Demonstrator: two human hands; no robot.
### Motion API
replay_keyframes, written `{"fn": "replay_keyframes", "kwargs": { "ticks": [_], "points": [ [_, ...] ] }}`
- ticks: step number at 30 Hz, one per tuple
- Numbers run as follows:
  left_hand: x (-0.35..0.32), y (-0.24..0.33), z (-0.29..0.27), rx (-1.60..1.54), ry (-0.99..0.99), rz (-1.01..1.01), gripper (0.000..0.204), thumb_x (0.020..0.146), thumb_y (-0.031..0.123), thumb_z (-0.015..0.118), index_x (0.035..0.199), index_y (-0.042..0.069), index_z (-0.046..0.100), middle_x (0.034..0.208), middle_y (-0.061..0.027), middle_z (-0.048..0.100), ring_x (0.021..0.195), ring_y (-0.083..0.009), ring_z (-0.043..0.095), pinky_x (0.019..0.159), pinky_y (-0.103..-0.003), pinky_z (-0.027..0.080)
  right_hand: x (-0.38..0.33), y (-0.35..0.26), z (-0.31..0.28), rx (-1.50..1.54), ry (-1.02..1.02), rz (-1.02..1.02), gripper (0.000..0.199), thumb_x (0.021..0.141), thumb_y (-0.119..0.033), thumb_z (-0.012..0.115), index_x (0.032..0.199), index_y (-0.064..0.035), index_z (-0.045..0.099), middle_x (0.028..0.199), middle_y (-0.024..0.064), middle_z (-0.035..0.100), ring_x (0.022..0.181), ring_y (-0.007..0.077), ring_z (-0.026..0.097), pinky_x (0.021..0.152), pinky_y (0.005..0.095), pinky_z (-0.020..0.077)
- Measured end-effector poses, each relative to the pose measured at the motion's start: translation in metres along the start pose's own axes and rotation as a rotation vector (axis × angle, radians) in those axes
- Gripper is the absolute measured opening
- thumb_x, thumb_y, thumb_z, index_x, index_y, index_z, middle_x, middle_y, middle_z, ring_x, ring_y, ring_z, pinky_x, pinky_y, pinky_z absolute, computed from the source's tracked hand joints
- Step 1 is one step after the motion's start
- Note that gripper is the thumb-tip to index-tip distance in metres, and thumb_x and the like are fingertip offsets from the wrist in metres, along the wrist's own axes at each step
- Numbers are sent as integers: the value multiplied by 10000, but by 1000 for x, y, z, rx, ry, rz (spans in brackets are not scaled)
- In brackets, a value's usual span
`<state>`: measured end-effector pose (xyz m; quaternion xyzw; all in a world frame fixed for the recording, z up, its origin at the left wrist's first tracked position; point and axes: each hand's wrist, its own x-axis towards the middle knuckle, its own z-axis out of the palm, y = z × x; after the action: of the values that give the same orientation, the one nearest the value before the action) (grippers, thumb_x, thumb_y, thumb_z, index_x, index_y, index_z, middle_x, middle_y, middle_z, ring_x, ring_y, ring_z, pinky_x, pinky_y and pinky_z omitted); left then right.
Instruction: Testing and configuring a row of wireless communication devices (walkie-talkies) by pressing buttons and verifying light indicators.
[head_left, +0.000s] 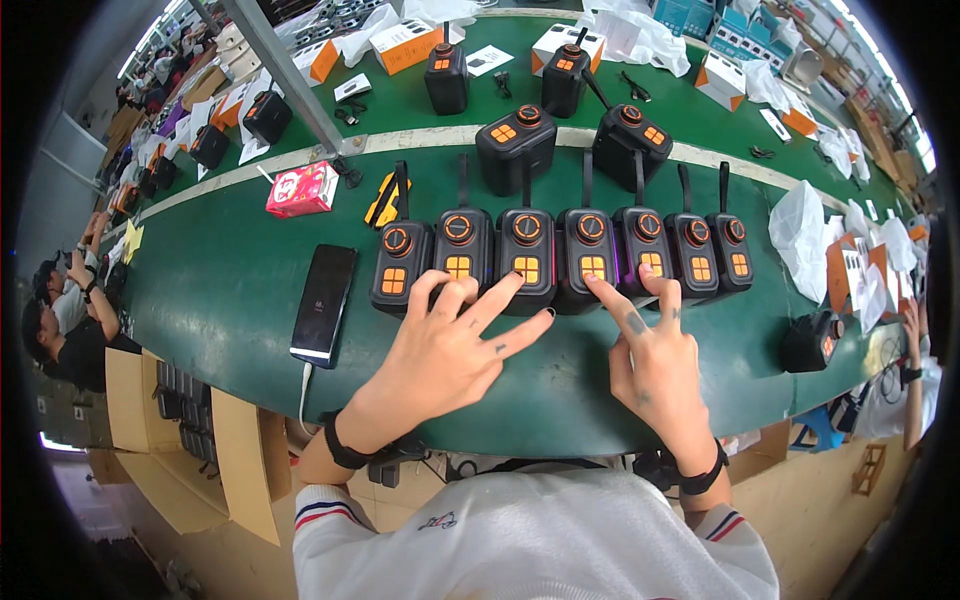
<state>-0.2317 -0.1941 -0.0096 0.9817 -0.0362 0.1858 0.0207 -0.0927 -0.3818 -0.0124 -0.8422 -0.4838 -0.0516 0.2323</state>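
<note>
A row of several black box-shaped devices, apparently portable speakers (526,250), stands upright before me. Each has an orange-ringed round knob on top, orange square buttons below it and mostly a black strap. My left hand (435,350) is open, fingers spread, with fingertips at the buttons of the second and third from the left. Two outstretched fingers of my right hand (660,375) reach the buttons of the fourth speaker (590,245) and fifth speaker (645,240); its other fingers curl in. Neither hand holds anything. Purple-pink light glows between some of the speakers.
Left of the row lie a phone (323,305) on a white cable, a red-pink carton (302,190) and a yellow-black tool (383,200). More speakers (516,150) stand behind. A plastic bag (798,235) and a lone speaker (812,342) are right. An open cardboard box (245,470) stands below left.
</note>
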Motion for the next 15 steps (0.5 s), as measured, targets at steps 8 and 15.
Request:
{"fn": "replay_keyframes", "kwargs": {
  "ticks": [8, 15],
  "points": [
    [0, -52, -25, -7, -96, -102, 748, 571, 321, 820, 1268, 279, 551, 1441, -119, 347, 1255, -399, 340, 1051, -552, 248, 27, 48, -71, -249, -96, -184, 606, 706, -379, 746, 1251, -192, 559, 1121, 91, 539, 900, 298, 612, 643, 374, 517],
    [16, -69, -18, -177, -213, -295, 1007, 544, 468, 834, 1394, 167, 386, 1292, -110, 485, 1196, -360, 428, 946, -451, 439, 68, 120, -59, -179, -367, -304, 1043, 495, -545, 826, 1372, -195, 383, 1284, 156, 478, 1199, 416, 426, 993, 508, 367]
  ]
}}
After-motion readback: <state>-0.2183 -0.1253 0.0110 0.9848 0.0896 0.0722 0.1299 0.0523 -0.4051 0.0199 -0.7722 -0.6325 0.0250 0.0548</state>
